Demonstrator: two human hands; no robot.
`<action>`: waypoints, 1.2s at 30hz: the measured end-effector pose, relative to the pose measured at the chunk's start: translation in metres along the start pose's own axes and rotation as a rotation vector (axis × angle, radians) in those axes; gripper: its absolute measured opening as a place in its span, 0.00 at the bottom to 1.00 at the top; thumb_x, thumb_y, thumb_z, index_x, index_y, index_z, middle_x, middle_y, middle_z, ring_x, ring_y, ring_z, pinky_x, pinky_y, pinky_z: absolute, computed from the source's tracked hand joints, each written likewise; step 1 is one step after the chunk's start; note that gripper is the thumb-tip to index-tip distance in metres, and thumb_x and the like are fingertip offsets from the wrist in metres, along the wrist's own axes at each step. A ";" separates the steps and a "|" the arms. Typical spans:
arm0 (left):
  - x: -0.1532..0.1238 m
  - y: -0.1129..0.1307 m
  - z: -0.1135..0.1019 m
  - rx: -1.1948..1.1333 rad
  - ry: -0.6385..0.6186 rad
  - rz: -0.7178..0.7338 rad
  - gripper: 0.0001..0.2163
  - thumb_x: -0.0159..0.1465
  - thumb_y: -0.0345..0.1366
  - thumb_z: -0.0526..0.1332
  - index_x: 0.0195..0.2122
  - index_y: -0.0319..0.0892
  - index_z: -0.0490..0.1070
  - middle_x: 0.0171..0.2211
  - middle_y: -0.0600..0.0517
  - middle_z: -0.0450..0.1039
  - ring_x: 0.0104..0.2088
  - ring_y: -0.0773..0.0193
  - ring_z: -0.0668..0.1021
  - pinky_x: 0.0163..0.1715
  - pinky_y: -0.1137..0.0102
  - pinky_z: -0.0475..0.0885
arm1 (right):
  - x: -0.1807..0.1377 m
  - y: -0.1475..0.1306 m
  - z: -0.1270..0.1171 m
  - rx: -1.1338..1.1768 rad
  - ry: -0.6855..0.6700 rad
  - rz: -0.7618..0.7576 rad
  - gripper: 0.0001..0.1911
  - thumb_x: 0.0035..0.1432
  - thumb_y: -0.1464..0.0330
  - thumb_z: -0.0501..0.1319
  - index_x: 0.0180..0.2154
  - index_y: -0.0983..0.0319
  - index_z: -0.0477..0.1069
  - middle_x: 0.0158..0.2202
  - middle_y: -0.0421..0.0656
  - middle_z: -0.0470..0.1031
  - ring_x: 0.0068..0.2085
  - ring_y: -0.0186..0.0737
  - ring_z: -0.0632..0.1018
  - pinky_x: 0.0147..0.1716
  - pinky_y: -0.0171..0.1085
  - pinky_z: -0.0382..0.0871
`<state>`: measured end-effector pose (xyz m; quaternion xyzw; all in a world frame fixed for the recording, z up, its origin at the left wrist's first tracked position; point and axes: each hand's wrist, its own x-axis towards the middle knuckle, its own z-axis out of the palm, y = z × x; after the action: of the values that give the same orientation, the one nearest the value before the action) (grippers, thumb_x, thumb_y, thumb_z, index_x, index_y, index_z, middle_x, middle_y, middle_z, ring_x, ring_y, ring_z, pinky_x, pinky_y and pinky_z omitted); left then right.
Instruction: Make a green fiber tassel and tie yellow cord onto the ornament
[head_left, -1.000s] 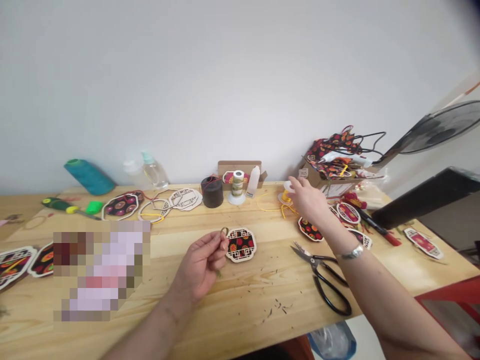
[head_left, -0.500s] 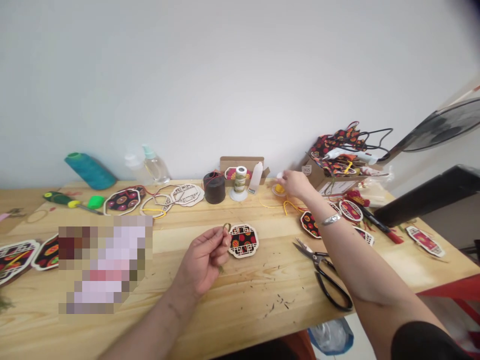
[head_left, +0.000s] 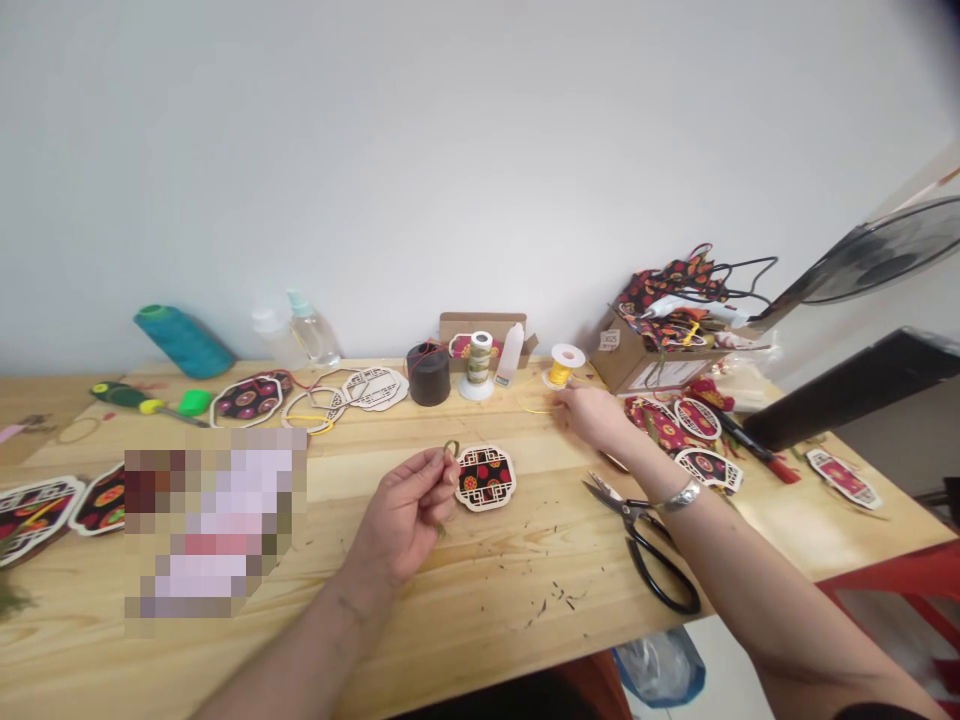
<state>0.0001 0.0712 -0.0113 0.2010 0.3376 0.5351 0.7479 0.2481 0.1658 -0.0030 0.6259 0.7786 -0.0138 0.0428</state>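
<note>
My left hand point(head_left: 409, 510) is closed in a pinch on a small olive cord loop point(head_left: 451, 449), right beside a wooden lattice ornament point(head_left: 486, 477) with red and black patterned fabric that lies flat on the table point(head_left: 480, 590). My right hand point(head_left: 596, 415) reaches across the table, fingers curled low over a strand of yellow cord point(head_left: 534, 408) that runs from a small white spool of yellow cord point(head_left: 564, 365). Whether it grips the strand is unclear. A silver bracelet sits on that wrist.
Black scissors point(head_left: 651, 555) lie open near my right forearm. Along the back stand a black spool point(head_left: 428, 374), a white spool point(head_left: 477, 366), a glue bottle point(head_left: 511, 353), a teal thread cone point(head_left: 182, 341) and a cardboard box point(head_left: 645, 355) of ornaments. More ornaments lie left and right.
My right hand has drawn back from the yellow spool toward me and now lies over the yellow strand. The spool stands uncovered. My left hand has kept its pinch beside the ornament.
</note>
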 end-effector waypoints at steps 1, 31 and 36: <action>0.000 0.000 0.000 -0.003 0.001 -0.001 0.05 0.51 0.28 0.66 0.27 0.33 0.71 0.20 0.55 0.62 0.16 0.79 0.54 0.13 0.83 0.48 | 0.002 -0.002 0.002 -0.004 -0.003 -0.009 0.12 0.58 0.72 0.52 0.38 0.64 0.74 0.42 0.50 0.75 0.40 0.43 0.77 0.35 0.33 0.64; 0.001 -0.002 -0.002 -0.008 0.010 -0.018 0.08 0.48 0.28 0.69 0.28 0.32 0.73 0.20 0.55 0.63 0.16 0.80 0.54 0.13 0.83 0.48 | 0.012 -0.028 -0.004 0.272 0.026 0.208 0.16 0.59 0.63 0.54 0.33 0.67 0.75 0.35 0.57 0.78 0.38 0.50 0.77 0.34 0.39 0.65; 0.003 -0.001 -0.005 -0.008 -0.008 -0.007 0.08 0.48 0.28 0.69 0.28 0.33 0.72 0.20 0.55 0.63 0.16 0.80 0.54 0.13 0.83 0.47 | 0.038 -0.048 0.003 0.299 0.043 0.265 0.12 0.58 0.72 0.54 0.36 0.72 0.74 0.39 0.65 0.75 0.43 0.55 0.77 0.38 0.42 0.66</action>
<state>-0.0020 0.0728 -0.0164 0.1990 0.3333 0.5328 0.7520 0.1930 0.1917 -0.0111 0.7224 0.6795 -0.1099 -0.0657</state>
